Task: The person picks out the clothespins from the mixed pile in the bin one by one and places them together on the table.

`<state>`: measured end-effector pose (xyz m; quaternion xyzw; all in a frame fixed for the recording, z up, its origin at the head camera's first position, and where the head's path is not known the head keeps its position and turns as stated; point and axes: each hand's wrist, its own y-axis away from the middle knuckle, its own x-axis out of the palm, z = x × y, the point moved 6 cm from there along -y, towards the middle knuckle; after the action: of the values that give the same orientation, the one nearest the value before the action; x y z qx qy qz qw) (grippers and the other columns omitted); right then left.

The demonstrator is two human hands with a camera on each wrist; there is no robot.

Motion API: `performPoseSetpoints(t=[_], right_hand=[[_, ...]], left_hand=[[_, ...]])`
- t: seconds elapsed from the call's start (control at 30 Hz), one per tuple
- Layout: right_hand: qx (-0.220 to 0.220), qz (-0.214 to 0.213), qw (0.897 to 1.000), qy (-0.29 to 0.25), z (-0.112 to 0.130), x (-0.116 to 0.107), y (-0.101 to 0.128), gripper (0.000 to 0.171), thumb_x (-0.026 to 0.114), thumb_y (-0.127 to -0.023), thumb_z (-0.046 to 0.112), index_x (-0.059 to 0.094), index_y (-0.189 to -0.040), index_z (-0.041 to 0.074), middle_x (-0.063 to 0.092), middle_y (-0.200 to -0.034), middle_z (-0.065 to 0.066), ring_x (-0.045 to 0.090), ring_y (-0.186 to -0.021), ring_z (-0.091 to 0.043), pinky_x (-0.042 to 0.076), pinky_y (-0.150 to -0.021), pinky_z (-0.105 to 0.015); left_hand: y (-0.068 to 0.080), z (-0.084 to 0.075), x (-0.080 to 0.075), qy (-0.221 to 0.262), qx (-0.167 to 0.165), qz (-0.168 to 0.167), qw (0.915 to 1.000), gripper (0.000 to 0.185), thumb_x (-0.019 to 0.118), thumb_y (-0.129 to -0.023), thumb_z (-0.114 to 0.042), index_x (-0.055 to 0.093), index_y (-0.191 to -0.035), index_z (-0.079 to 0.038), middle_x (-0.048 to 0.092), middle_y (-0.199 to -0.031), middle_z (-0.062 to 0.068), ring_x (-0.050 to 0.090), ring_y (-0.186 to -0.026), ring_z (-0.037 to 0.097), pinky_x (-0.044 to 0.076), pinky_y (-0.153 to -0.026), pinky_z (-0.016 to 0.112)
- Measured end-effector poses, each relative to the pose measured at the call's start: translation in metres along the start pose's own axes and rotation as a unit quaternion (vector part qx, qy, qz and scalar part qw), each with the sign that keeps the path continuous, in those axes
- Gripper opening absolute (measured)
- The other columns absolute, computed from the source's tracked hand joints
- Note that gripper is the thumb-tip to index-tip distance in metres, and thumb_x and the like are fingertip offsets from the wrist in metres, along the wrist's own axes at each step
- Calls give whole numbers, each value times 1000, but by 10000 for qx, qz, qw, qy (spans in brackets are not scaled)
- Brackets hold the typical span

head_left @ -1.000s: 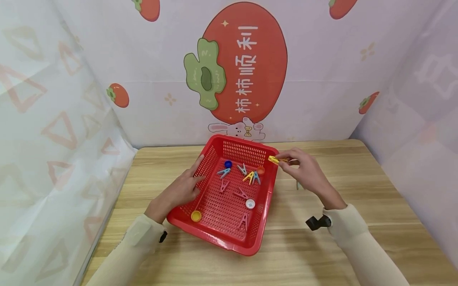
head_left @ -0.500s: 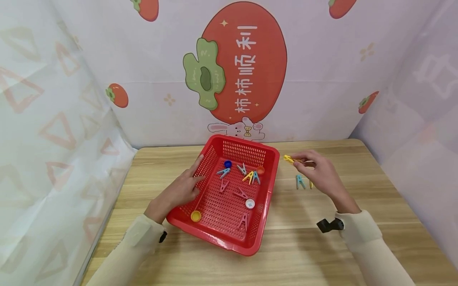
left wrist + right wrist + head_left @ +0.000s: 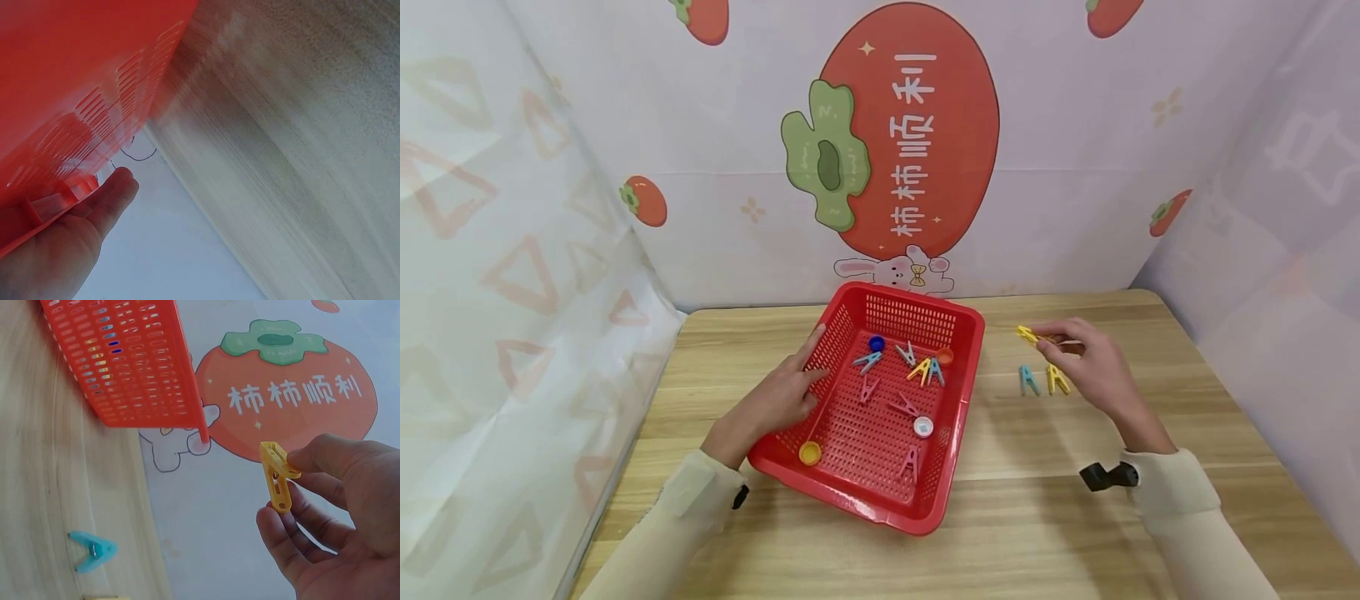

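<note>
R fingers (image 3: 325,453) pinch ylw peg (image 3: 280,461) | L fingers (image 3: 808,348) grip bskt (image 3: 964,408), some hid

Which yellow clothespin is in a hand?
The yellow clothespin pinched in the right hand; the second yellow clothespin lies in the red basket, the third yellow clothespin on the wooden table beside the teal clothespin.

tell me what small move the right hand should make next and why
Probably lower the right hand and lay its yellow clip on the table: it holds the clip raised, outside the red basket, near where a blue clip and another yellow clip lie.
</note>
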<state>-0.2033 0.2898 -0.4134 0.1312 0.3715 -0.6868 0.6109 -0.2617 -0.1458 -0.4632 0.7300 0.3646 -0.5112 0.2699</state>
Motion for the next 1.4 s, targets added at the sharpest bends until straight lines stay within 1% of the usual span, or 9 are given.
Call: performPoseSetpoints(t=[0.23,0.43,0.7,0.87,1.03,1.23,1.4], right_hand=[[37,-100,9999,-37,-15,-8,9,24,72,-105,8,80,-127,6,74,-117,-12,56,-96,6,47,-87,2],[79,-142,9999,-30,-29,-13,16,24,72,-104,7,79,-127,3,73,-120,-15,56,-98,10,48,-89,1],[185,-252,9995,16,-45,-17,20,25,72,-104,8,79,-128,3,73,-122,-16,56,-100,14,47,-89,1],[257,-306,9991,113,-55,-21,25,25,73,-104,8,78,-128,2,72,-118,-15,54,-97,12,46,-88,2],[327,-373,9987,134,-66,-22,29,24,73,-103,6,79,-126,0,70,-113,-13,54,-95,12,47,-86,2],[438,-401,9979,273,-79,-23,34,25,74,-103,7,78,-126,-1,70,-116,-17,52,-95,16,45,-85,4],[487,-382,9977,277,-85,-23,39,25,73,-104,9,78,-126,-2,69,-118,-19,51,-96,19,45,-84,4]], left_hand=[[-1,2,2,49,-67,39,10000,54,71,-94,3,66,-147,2,-2,-186,6,44,-155,45,57,-113,54],[-1,2,2,25,-39,23,10000,54,71,-93,3,66,-147,2,-3,-186,7,44,-156,45,57,-112,55],[-2,3,3,-3,-33,37,10000,54,71,-94,3,66,-147,2,-3,-186,7,43,-156,45,56,-113,54],[-1,3,3,44,-27,32,10000,54,71,-93,3,66,-147,2,-3,-186,7,44,-156,45,57,-112,54],[-1,3,4,41,-5,19,10000,55,71,-93,4,65,-147,2,-2,-186,7,44,-155,45,58,-111,54],[-2,3,4,26,38,-6,10000,54,71,-93,3,66,-147,2,-2,-186,7,44,-156,45,57,-111,54],[-2,3,4,28,43,-11,10000,53,72,-93,3,67,-146,2,-1,-186,8,44,-155,45,58,-110,54]])
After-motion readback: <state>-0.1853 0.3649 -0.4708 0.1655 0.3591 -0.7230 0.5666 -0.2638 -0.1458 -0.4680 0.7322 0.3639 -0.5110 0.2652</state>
